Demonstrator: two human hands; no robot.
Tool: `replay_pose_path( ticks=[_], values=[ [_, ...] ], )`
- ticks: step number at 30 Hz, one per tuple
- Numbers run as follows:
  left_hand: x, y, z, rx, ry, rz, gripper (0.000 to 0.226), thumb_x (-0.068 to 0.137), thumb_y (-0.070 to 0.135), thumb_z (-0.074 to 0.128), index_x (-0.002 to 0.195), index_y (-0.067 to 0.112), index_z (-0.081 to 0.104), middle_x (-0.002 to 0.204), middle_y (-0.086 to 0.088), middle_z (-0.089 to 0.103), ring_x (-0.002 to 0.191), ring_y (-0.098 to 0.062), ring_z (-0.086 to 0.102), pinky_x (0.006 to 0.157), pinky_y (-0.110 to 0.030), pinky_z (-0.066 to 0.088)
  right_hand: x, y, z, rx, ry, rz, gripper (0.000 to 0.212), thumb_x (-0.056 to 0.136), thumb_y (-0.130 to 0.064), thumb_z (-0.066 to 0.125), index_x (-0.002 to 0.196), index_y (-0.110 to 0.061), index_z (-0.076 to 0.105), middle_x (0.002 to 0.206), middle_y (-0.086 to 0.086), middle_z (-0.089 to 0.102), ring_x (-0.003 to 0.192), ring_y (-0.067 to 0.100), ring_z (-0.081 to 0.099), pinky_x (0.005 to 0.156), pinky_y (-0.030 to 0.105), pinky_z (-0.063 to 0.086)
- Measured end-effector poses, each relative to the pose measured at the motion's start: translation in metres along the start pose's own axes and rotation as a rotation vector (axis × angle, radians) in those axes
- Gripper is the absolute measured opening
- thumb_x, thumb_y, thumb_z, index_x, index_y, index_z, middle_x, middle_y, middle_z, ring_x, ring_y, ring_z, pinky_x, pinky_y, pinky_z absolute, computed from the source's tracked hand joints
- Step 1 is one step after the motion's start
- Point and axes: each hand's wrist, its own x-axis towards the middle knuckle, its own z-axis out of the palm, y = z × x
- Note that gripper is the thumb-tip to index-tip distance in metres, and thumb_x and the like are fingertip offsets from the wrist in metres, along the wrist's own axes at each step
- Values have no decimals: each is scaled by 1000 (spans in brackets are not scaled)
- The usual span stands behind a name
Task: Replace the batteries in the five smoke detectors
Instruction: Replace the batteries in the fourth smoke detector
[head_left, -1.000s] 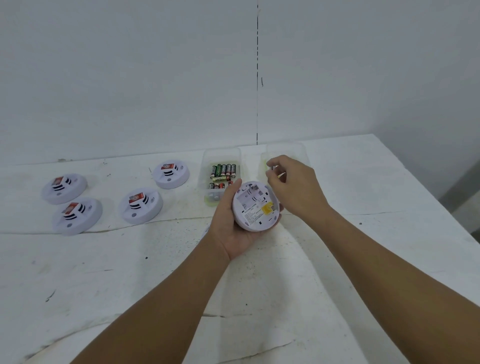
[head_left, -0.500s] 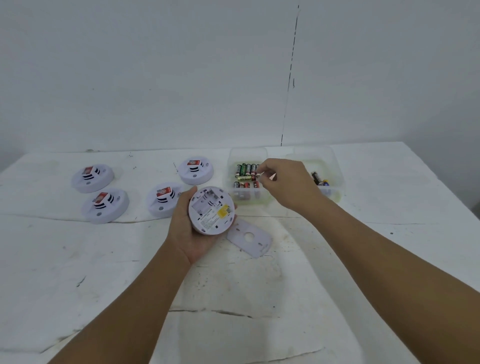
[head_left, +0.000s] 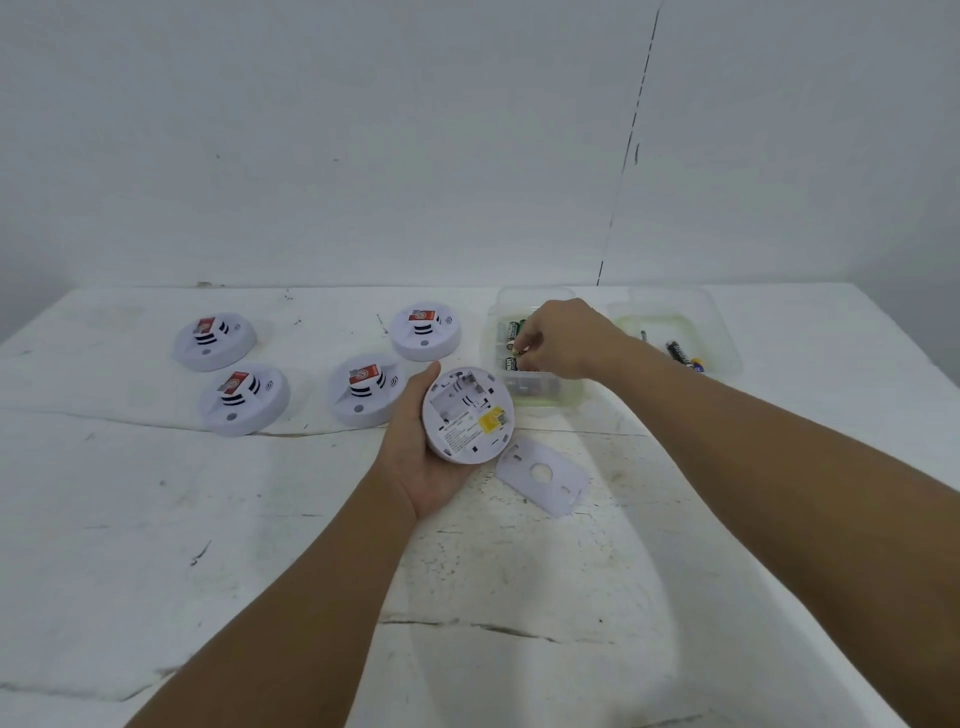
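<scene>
Near the frame's centre the left hand (head_left: 421, 457) cups an overturned smoke detector (head_left: 468, 414), its battery bay open and apparently empty; its back plate (head_left: 543, 475) lies just beside it on the surface (head_left: 156, 545). The right hand (head_left: 563, 340) reaches into the clear box (head_left: 535, 389), fingertips pinching a battery (head_left: 514, 332). Batteries are likely small, smooth and prone to roll, so grip mid-barrel; the light, rigid detector is best held by its rim.
</scene>
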Motion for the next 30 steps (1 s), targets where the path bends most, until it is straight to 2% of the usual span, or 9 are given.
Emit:
replay_pose_path(
  ticks=[4, 7, 11, 15, 18, 21, 23, 26, 30],
  values=[
    [0, 1, 0, 4, -8, -7, 58, 97, 52, 58, 140, 14, 62, 137, -16, 66, 123, -38, 61, 104, -55, 48, 12, -8, -2, -163, -78, 29, 18, 90, -26, 72, 107, -26, 78, 103, -10, 73, 107, 20, 63, 87, 36, 43],
    [2, 1, -2, 8, -16, -18, 61, 97, 53, 58, 144, 14, 60, 141, -17, 63, 130, -38, 57, 106, -55, 46, 19, -12, 0, -258, -142, 68, 29, 89, -18, 64, 115, -21, 76, 116, -1, 76, 113, 25, 64, 86, 40, 31],
    [3, 2, -4, 6, -17, -24, 64, 96, 53, 58, 146, 13, 58, 143, -18, 61, 130, -38, 57, 105, -54, 47, 24, -12, -1, -303, -176, 77, 34, 88, -16, 63, 119, -20, 75, 122, 1, 74, 118, 26, 63, 85, 42, 27],
    [4, 1, -5, 14, -38, -25, 64, 95, 52, 59, 144, 12, 59, 141, -18, 62, 126, -38, 59, 106, -54, 46, 24, -10, 3, -302, -155, 80, 23, 89, -14, 62, 105, -25, 75, 114, -3, 73, 112, 25, 62, 88, 41, 26],
    [3, 2, -4, 29, -51, -15, 67, 91, 52, 62, 144, 11, 59, 144, -19, 60, 126, -38, 58, 106, -53, 47, 20, -13, 1, -246, -56, 56, 11, 88, -20, 69, 88, -31, 66, 102, -13, 68, 107, 19, 59, 89, 41, 26],
    [3, 1, -5, 33, -52, -15, 65, 92, 52, 61, 142, 11, 61, 143, -19, 61, 125, -38, 59, 104, -53, 47, 10, -16, -6, -47, 125, 20, 10, 86, -26, 77, 89, -27, 67, 89, -17, 64, 102, 16, 63, 88, 37, 36],
    [2, 1, -4, 39, -52, -10, 61, 94, 52, 59, 138, 10, 63, 140, -19, 63, 124, -38, 60, 103, -52, 48, -1, -22, -11, 220, 273, -12, 11, 87, -29, 78, 91, -26, 69, 86, -16, 67, 92, 10, 66, 78, 30, 46],
    [0, 0, -2, 43, -59, 5, 57, 97, 52, 56, 135, 11, 64, 135, -18, 66, 122, -37, 61, 101, -52, 49, -30, -41, -12, 570, 485, -75, 12, 88, -29, 80, 91, -23, 69, 84, -17, 71, 74, -3, 63, 69, 24, 52],
    [-3, -2, -2, 51, -66, 30, 56, 96, 52, 58, 135, 13, 65, 139, -17, 64, 124, -37, 58, 110, -54, 44, -74, -64, 8, 865, 517, -112, 14, 90, -27, 81, 88, -21, 69, 80, -20, 71, 62, -2, 61, 65, 17, 50]
  ],
)
